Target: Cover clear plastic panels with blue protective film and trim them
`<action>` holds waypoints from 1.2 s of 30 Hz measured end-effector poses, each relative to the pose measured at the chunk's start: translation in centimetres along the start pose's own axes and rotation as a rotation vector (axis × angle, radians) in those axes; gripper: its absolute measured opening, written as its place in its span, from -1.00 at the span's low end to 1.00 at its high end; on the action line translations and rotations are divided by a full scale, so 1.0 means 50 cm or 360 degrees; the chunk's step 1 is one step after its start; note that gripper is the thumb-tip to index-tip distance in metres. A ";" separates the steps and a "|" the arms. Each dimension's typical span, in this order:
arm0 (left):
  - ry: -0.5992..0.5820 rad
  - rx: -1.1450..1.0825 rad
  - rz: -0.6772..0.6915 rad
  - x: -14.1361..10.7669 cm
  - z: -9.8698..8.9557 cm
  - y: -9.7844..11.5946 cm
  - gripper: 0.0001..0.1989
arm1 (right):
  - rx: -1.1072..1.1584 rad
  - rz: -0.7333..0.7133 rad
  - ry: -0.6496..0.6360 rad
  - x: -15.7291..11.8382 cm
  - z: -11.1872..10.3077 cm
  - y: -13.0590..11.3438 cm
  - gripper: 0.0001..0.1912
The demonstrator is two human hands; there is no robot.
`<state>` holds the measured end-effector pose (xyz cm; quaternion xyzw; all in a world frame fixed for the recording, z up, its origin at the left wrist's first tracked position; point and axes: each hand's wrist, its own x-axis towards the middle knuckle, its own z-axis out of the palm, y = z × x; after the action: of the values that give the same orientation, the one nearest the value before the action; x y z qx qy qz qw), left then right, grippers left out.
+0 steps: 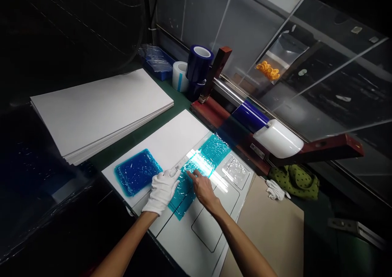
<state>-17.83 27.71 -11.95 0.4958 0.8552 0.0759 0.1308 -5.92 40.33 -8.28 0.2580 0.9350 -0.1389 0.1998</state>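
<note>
- Head view: our gloved left hand (162,190) rested against the teal film (197,162).
- Our bare right hand (203,189) pointed over it.
- We couldn't tell either hand's grip.

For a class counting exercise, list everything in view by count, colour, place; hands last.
Teal film: one or more, teal, at hands
Blue patch: one, blue, sheet's left
Crinkled film: one, clear, sheet's right
Outlined sheet: one, white, under hands
Sheet stack: one, white, left
Tape rolls: two blue, one white, rear
Tray: one, blue, rear
Stand: one, red, right rear
Stand rolls: two, blue and white, on stand
Orange pieces: several, orange, beyond stand
Board: one, tan, right
Cloth: one, dotted green, right
Glove-like item: one, white, by cloth
Metal part: one, grey, right
Worktable: one, green, underneath
Panels: several, grey, background
Left hand: one, white-gloved, by teal film
Right hand: one, bare, on teal film
</note>
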 end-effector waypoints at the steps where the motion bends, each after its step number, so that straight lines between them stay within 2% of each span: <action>1: 0.0001 -0.0001 -0.0007 -0.001 -0.001 0.001 -0.56 | -0.0002 -0.0012 -0.0001 0.007 0.000 -0.005 -0.44; 5: 0.0014 -0.0002 -0.0048 -0.004 -0.001 0.006 -0.54 | 0.0002 -0.0050 0.0003 0.035 -0.005 -0.019 -0.45; 8: 0.0019 -0.0003 -0.0077 -0.004 0.002 0.008 -0.55 | -0.0015 -0.0051 -0.0005 0.016 -0.002 -0.005 -0.44; 10: 0.0022 -0.0008 -0.0095 -0.004 0.004 0.007 -0.56 | -0.0045 -0.0039 -0.0035 -0.029 0.009 0.022 -0.43; 15: 0.0041 -0.0061 -0.0140 -0.002 0.002 0.007 -0.57 | -0.0058 0.0102 -0.0206 -0.189 0.040 0.123 -0.43; 18: 0.0055 -0.0100 -0.0095 0.025 -0.006 0.023 -0.53 | 0.0022 0.0214 -0.0133 -0.216 0.030 0.167 -0.47; 20: 0.0052 -0.0118 -0.0020 0.060 -0.011 0.046 -0.53 | 0.0050 0.0239 -0.0022 -0.181 0.009 0.182 -0.45; 24: 0.0045 -0.0120 0.0108 0.151 -0.013 0.097 -0.52 | -0.0004 0.0174 0.0152 -0.042 -0.046 0.190 -0.43; 27: 0.0030 -0.0096 0.0142 0.201 -0.008 0.117 -0.55 | -0.0072 0.0098 0.0169 0.057 -0.079 0.185 -0.44; 29: 0.0013 -0.0073 0.0145 0.215 -0.004 0.118 -0.58 | -0.0097 0.0057 0.0124 0.104 -0.091 0.181 -0.45; 33: -0.0019 -0.0023 0.0146 0.218 0.002 0.109 -0.56 | -0.0084 0.0009 0.0066 0.149 -0.096 0.177 -0.49; 36: -0.0040 -0.0003 0.0157 0.218 0.005 0.104 -0.56 | -0.0068 -0.0001 0.0055 0.136 -0.091 0.190 -0.51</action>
<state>-18.61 39.77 -12.46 0.5382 0.8279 0.0768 0.1380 -7.54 52.74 -8.77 0.2557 0.9412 -0.1146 0.1890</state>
